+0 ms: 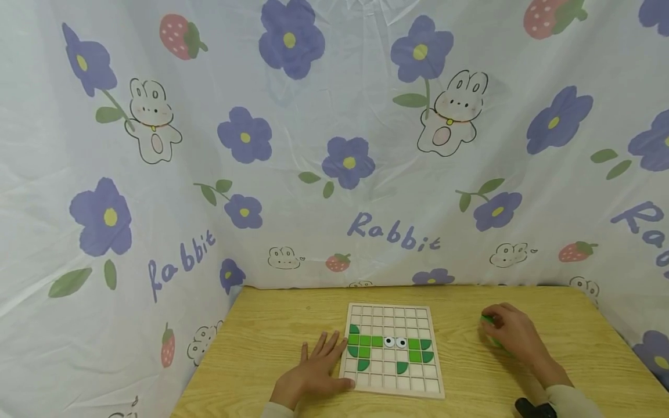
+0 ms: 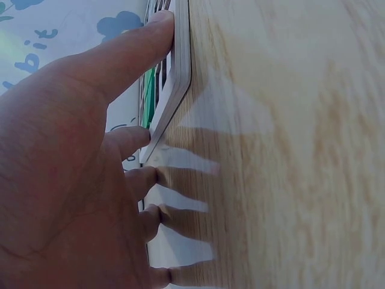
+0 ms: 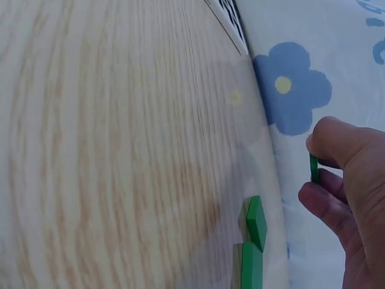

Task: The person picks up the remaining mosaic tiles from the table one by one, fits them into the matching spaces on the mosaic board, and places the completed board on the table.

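A wooden grid board (image 1: 384, 393) lies on the table, with light green square tiles (image 1: 377, 341), dark green quarter-round tiles (image 1: 402, 368) and two eye tiles (image 1: 389, 342) set in its cells. Fingers spread, my left hand (image 1: 315, 371) lies at the board's left side. Its thumb (image 2: 129, 54) touches the board's rim in the left wrist view. To the right of the board, my right hand (image 1: 514, 337) pinches a thin green tile (image 3: 314, 168) between thumb and fingers, above the table. The tile's full outline is hidden, since it shows edge-on.
Below the right hand, two loose green tiles (image 3: 257, 223) lie on the wooden table (image 1: 272, 313). A printed curtain (image 1: 303, 232) hangs along the back and left. Some black object (image 1: 534, 408) shows by the right sleeve.
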